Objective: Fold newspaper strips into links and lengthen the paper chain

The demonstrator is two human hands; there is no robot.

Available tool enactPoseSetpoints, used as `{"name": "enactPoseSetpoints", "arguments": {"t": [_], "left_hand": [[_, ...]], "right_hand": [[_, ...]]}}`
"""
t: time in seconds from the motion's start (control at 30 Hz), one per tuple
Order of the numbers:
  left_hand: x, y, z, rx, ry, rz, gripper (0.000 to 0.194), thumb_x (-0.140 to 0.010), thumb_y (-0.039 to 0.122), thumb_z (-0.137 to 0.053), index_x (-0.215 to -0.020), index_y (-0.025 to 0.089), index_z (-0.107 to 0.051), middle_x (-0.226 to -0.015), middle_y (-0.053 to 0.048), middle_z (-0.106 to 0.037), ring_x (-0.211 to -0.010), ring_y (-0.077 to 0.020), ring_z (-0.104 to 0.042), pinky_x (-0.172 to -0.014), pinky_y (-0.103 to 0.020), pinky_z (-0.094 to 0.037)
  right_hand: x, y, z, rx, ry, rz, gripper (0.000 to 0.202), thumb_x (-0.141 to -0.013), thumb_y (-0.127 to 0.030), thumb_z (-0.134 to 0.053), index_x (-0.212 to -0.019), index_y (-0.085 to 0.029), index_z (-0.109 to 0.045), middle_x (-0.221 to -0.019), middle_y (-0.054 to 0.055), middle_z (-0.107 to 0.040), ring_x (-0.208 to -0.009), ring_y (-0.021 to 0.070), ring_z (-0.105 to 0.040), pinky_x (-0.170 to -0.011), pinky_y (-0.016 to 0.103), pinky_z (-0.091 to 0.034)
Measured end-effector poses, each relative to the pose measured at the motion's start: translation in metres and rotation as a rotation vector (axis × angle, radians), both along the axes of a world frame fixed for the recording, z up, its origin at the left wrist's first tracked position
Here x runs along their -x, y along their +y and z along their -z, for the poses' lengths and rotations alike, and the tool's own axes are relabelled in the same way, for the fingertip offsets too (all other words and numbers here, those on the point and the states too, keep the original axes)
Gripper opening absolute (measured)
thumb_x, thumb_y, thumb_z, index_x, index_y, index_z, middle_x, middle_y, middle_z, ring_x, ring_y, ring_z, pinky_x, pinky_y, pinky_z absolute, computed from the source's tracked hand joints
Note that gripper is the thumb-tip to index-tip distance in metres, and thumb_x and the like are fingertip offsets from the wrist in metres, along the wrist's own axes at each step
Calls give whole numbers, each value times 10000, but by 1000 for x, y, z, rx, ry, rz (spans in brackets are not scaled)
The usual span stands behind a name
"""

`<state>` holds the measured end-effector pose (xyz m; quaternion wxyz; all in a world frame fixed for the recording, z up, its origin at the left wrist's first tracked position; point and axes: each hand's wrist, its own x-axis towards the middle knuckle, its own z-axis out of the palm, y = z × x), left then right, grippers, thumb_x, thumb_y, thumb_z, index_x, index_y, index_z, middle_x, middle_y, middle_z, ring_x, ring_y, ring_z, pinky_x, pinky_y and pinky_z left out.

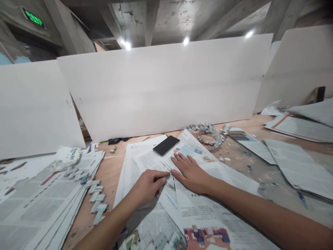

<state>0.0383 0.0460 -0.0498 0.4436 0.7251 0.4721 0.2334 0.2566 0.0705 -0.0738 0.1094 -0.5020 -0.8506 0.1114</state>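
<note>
Printed newspaper sheets (192,210) lie overlapped in front of me. My right hand (191,173) rests flat on the upper sheet with its fingers spread. Beside it, my left hand (149,185) is closed, with the index finger stretched toward my right thumb and the other fingers curled under. Whether paper is pinched between its thumb and fingers I cannot make out. Just beyond both hands a dark smartphone (166,146) lies on the papers. Close to my left forearm, a chain of folded paper links (97,198) trails along the table.
A stack of newspapers (49,198) with a white plastic packet (66,158) lies at left. Behind the phone sits a coiled woven paper ring (208,135). More paper sheets (299,166) spread at right. White panels (166,90) stand along the table's far side.
</note>
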Motion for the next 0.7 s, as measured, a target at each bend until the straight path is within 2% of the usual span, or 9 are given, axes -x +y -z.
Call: {"name": "enactPoseSetpoints", "arguments": {"t": [0.17,0.33,0.53,0.7], "left_hand": [[0,-6,-3,65,-4,-41,463,-891,354,-532,-1261,105,-656,-528,31,-533,-486,-109,-430,-519,-235,-364],[-8,-12,-6,55,2,-74,467,-880,374,-545,-1236,100,-675,-549,25,-533,-495,-107,-427,-511,-233,-350],[-6,-16,-11,115,12,-33,437,-839,359,-596,-1180,112,-715,-587,15,-565,-501,-97,-407,-519,-233,-348],[0,-18,-18,182,30,-35,426,-818,332,-614,-1159,101,-723,-526,37,-521,-474,-91,-372,-510,-232,-333]], "right_hand": [[1,0,0,1,-3,2,747,-983,-620,-154,-1541,-136,-271,-1611,127,-154,-1493,263,-89,-1193,507,-88],[1,0,0,0,-6,16,725,-991,-596,-146,-1539,-140,-274,-1612,126,-165,-1493,261,-94,-1189,517,-91],[1,1,3,-14,-9,15,692,-998,-567,-181,-1538,-146,-279,-1610,121,-182,-1492,262,-106,-1189,516,-100],[2,0,1,-17,-26,20,686,-994,-561,-207,-1536,-147,-283,-1611,120,-172,-1491,270,-110,-1186,524,-104]]}}
